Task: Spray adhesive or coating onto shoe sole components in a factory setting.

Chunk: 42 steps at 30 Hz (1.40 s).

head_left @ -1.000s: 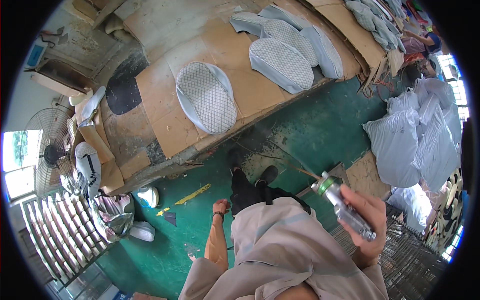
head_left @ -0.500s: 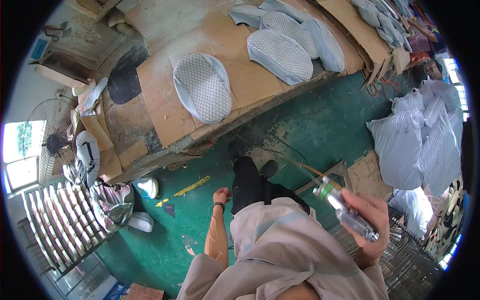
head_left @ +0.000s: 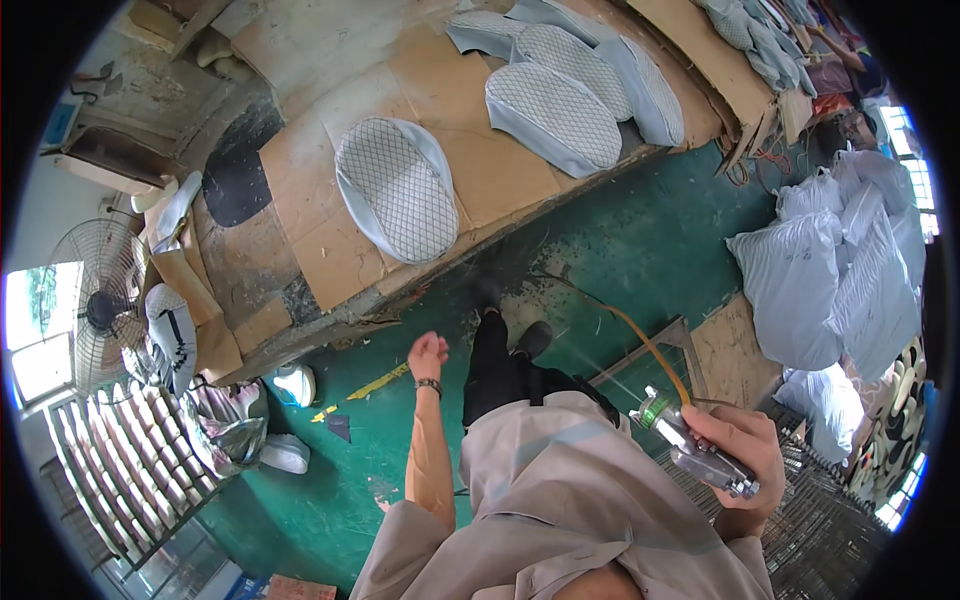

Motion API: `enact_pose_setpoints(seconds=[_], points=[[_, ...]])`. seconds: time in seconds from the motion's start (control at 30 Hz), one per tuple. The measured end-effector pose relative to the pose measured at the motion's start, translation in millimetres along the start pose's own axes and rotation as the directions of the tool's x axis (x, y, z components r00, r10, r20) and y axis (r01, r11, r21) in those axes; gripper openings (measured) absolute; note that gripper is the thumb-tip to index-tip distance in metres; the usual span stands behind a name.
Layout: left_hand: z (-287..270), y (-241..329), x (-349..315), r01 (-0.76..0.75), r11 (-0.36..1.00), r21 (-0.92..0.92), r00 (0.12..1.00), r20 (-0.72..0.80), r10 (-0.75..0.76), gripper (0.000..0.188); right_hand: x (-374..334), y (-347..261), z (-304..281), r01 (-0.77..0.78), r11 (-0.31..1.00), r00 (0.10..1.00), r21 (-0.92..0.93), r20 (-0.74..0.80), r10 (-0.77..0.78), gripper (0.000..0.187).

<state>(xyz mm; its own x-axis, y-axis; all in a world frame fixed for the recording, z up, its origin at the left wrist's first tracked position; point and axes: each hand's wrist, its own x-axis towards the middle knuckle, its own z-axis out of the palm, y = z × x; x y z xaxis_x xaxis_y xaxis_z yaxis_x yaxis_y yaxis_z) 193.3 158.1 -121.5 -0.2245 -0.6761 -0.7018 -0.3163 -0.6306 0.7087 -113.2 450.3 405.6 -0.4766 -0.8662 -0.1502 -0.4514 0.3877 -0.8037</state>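
Your right hand (head_left: 745, 440) is wrapped firmly around a silver spray gun (head_left: 692, 446) with a green ring, held at your right side above the floor, with an orange-brown hose (head_left: 648, 342) near it and a faint pale streak at its nozzle. Your left hand (head_left: 428, 350) hangs near the table edge, too blurred to tell if spread or pressed together. 1 quilted oval piece (head_left: 395, 185) lies on cardboard (head_left: 310, 240), apart from an overlapping pile (head_left: 556, 115).

Near side of table (head_left: 232, 268): spray gun (head_left: 676, 430) partly hidden in right hand (head_left: 748, 455); left hand (head_left: 428, 354) blurred at fingertips. Beyond table's right end: co-worker (head_left: 870, 76) too small to make out. Well below table in view: rust-coloured board (head_left: 300, 588) cut by lower edge.
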Motion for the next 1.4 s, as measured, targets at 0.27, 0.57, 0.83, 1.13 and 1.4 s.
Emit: enact_pose_setpoints(seconds=[0.27,0.57,0.83,1.13,1.4], points=[[57,152,37,-0.283,0.936,-0.211,0.957,-0.128,0.261,0.028,24,-26,0,-0.222,0.975,0.975,-0.008,-0.003,0.222,0.058],[63,205,42,-0.163,0.887,0.433,0.93,-0.231,0.284,0.042,83,-59,18,-0.228,0.973,0.966,-0.04,-0.135,0.221,0.054],[64,218,44,-0.153,0.85,0.505,0.957,-0.138,0.255,0.042,88,-64,18,-0.261,0.965,0.94,-0.039,-0.237,0.245,0.059],[53,200,55,-0.198,0.971,0.13,0.978,-0.043,0.205,0.03,83,-67,4,-0.396,0.908,0.9,-0.133,-0.251,0.356,0.064],[46,236,27,-0.224,0.972,-0.073,0.97,0.08,0.229,0.017,104,-56,15,-0.334,0.941,0.929,-0.057,-0.186,0.319,0.065]])
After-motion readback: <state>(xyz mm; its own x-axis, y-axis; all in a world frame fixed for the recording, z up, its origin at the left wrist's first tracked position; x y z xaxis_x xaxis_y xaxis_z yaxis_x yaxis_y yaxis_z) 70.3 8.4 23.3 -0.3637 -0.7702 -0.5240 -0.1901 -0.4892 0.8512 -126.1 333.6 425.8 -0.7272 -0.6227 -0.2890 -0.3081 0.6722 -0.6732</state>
